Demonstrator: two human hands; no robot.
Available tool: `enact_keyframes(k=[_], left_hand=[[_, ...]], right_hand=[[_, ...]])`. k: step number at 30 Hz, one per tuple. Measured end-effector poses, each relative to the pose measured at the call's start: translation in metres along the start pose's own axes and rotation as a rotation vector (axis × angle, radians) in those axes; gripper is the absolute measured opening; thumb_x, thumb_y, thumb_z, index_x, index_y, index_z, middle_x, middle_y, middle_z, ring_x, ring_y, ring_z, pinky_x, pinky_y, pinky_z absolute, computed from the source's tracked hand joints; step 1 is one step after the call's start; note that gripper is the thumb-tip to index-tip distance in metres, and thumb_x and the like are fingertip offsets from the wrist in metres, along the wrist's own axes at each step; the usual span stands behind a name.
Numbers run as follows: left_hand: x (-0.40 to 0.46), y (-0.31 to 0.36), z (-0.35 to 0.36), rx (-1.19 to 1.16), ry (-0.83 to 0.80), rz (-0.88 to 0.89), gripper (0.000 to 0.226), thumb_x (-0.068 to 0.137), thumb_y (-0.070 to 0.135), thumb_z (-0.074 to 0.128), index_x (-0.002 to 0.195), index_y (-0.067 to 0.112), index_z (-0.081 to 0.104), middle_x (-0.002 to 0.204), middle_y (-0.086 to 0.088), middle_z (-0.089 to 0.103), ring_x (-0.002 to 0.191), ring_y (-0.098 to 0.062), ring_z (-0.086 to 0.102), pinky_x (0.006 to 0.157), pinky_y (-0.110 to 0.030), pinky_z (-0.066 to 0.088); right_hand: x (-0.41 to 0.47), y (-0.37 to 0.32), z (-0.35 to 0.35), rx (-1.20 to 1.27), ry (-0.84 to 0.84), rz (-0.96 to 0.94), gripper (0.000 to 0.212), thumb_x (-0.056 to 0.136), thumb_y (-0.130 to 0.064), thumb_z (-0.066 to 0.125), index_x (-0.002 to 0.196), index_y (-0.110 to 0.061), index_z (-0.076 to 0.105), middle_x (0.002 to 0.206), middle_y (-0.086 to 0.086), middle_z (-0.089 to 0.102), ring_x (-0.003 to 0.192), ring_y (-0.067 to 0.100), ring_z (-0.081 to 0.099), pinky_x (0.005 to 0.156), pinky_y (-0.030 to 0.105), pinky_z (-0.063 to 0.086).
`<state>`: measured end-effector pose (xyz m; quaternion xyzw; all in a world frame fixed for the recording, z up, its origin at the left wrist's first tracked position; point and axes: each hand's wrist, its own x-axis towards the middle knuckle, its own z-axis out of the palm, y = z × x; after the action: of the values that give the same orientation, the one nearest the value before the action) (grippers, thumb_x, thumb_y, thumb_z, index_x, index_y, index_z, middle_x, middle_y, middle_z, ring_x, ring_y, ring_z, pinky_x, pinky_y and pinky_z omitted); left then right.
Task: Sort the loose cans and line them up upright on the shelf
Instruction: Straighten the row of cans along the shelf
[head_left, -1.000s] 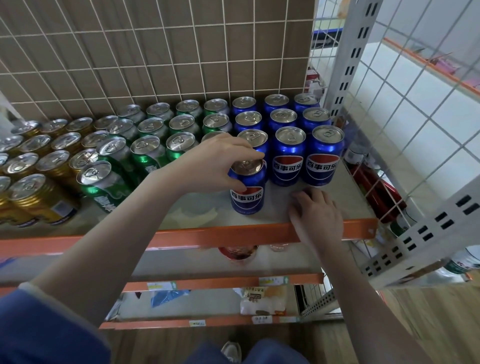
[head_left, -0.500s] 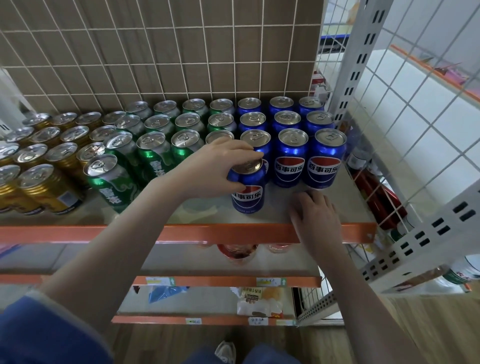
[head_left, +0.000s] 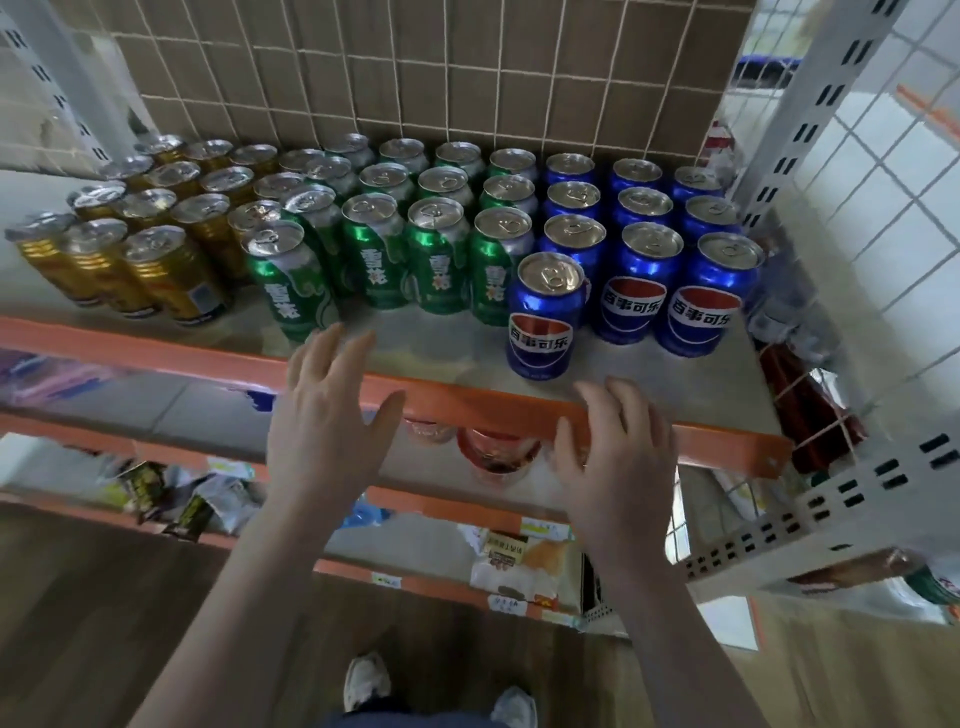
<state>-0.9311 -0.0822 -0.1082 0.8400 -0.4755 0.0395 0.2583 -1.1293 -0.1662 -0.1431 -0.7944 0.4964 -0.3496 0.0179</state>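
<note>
Upright cans fill the shelf (head_left: 447, 358) in colour blocks: gold cans (head_left: 156, 270) on the left, green cans (head_left: 374, 254) in the middle, blue cans (head_left: 644, 280) on the right. One blue can (head_left: 545, 317) stands alone ahead of the blue rows, close to the orange front rail (head_left: 467, 405). One green can (head_left: 288, 280) also stands ahead of its rows. My left hand (head_left: 327, 415) hovers over the rail with fingers spread and holds nothing. My right hand (head_left: 613, 457) is open too, in front of the rail below the lone blue can.
A tiled wall (head_left: 415, 67) backs the shelf. A white perforated upright (head_left: 810, 104) and wire mesh (head_left: 883, 218) close the right side. Lower shelves (head_left: 457, 519) hold snack packets and bowls. My shoes (head_left: 366, 680) stand on the wooden floor.
My left hand has let go of the front blue can and pulled back towards me. My right hand has slid off the shelf surface to the rail. The view has pulled back and shifted left.
</note>
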Motion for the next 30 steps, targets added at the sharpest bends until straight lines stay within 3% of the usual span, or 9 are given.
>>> enact_keyframes(k=[7, 14, 19, 24, 30], left_hand=[[-0.017, -0.099, -0.045, 0.014, 0.05, -0.254, 0.062, 0.086, 0.028, 0.065, 0.14, 0.02, 0.037, 0.152, -0.008, 0.024, 0.139, -0.03, 0.024, 0.103, -0.053, 0.033], [-0.028, -0.262, -0.119, 0.007, 0.158, -0.365, 0.059, 0.08, 0.023, 0.07, 0.133, 0.01, 0.049, 0.14, -0.019, 0.043, 0.128, -0.041, 0.038, 0.1, -0.054, 0.036], [-0.026, -0.378, -0.178, 0.013, 0.191, -0.477, 0.056, 0.081, 0.022, 0.067, 0.133, 0.012, 0.049, 0.134, -0.015, 0.046, 0.124, -0.033, 0.037, 0.096, -0.044, 0.033], [-0.001, -0.463, -0.222, 0.033, 0.204, -0.483, 0.053, 0.079, 0.02, 0.068, 0.129, 0.012, 0.052, 0.137, -0.015, 0.045, 0.127, -0.034, 0.038, 0.102, -0.043, 0.032], [0.058, -0.548, -0.244, 0.007, 0.231, -0.478, 0.055, 0.08, 0.019, 0.066, 0.133, 0.014, 0.05, 0.147, -0.015, 0.036, 0.134, -0.033, 0.032, 0.108, -0.042, 0.028]], right_hand=[[-0.011, -0.104, 0.031, -0.063, -0.188, -0.077, 0.046, 0.079, -0.03, 0.069, 0.118, -0.009, 0.058, 0.12, 0.017, 0.058, 0.118, 0.036, 0.052, 0.098, 0.05, 0.043], [-0.032, -0.271, 0.098, 0.019, -0.187, -0.234, 0.042, 0.079, -0.026, 0.069, 0.115, -0.008, 0.059, 0.116, 0.018, 0.059, 0.112, 0.037, 0.054, 0.096, 0.048, 0.044], [-0.046, -0.401, 0.154, 0.108, -0.214, -0.314, 0.04, 0.081, -0.025, 0.066, 0.117, -0.009, 0.058, 0.113, 0.017, 0.059, 0.109, 0.036, 0.053, 0.092, 0.046, 0.043], [-0.04, -0.495, 0.194, 0.12, -0.225, -0.324, 0.04, 0.076, -0.032, 0.052, 0.109, -0.011, 0.059, 0.106, 0.019, 0.06, 0.102, 0.039, 0.054, 0.085, 0.046, 0.042], [-0.008, -0.584, 0.261, 0.148, -0.159, -0.36, 0.041, 0.073, -0.032, 0.058, 0.107, -0.008, 0.06, 0.108, 0.019, 0.062, 0.093, 0.041, 0.06, 0.08, 0.046, 0.048]])
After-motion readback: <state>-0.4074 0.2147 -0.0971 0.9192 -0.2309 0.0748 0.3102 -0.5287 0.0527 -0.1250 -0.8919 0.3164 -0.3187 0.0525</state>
